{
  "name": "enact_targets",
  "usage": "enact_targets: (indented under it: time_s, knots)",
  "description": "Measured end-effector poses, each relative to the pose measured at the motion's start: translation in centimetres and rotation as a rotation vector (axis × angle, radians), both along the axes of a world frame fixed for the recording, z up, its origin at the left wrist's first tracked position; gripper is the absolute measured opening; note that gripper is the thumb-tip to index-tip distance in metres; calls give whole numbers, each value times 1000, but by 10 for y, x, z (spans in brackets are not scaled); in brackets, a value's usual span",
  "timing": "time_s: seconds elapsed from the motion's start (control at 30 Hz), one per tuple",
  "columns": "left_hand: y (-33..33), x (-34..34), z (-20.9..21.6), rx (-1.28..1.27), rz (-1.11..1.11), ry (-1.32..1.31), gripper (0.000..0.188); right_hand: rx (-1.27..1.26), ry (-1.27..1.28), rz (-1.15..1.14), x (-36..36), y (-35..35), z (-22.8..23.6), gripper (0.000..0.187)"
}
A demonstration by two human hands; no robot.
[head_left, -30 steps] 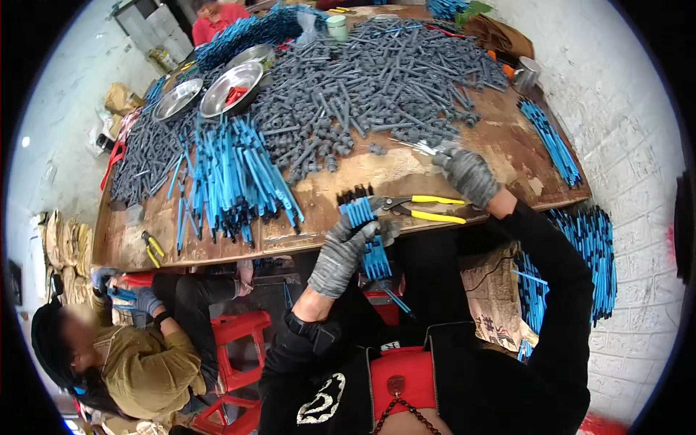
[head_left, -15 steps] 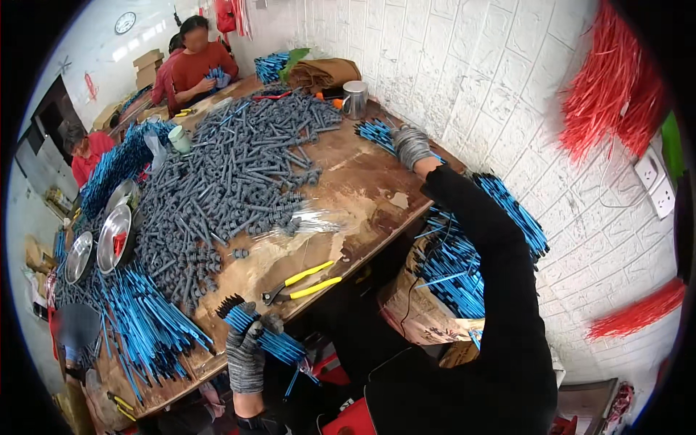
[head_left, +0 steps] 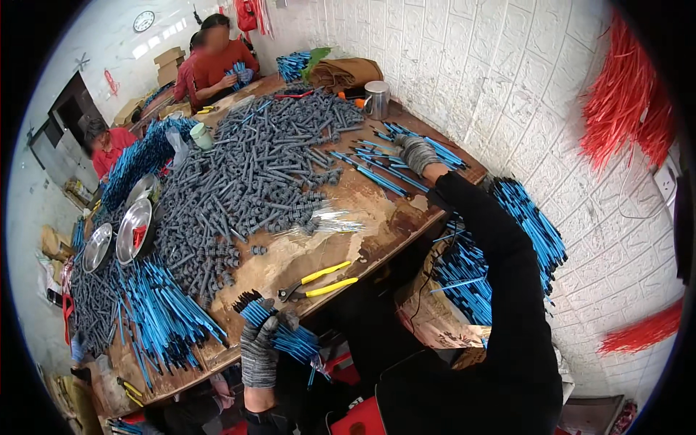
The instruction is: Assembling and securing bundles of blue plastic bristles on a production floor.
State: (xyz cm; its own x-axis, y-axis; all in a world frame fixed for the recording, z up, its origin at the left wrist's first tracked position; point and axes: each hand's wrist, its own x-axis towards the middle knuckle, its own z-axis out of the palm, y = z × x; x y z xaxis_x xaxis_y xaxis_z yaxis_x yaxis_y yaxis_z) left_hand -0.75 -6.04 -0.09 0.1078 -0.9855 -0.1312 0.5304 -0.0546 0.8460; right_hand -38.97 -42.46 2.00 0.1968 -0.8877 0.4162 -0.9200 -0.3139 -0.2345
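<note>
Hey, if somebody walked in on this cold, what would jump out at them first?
The huge heap of grey rods covering the middle of the wooden table. Then the bundle of blue rods gripped in the gloved left hand at the near edge, and the yellow-handled pliers lying beside it.

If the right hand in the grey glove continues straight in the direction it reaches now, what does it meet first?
The right hand already rests among the loose blue plastic sticks on the wooden table. Going further it would probably meet more of them, then the white brick wall; depth is unclear.
</note>
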Motion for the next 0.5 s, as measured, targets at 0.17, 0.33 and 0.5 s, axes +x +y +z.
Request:
enact_targets:
  time_s: [0.17, 0.33, 0.5]
  knots:
    - [7, 6, -1, 1, 28, 13, 36, 65, 97, 125, 50, 17, 13, 21]
    - [9, 4, 1, 7, 26, 20, 36, 140, 471, 231, 95, -17, -22, 26]
    - [12, 6, 16, 9, 73, 88, 35, 287, 459, 76, 89, -57, -24, 32]
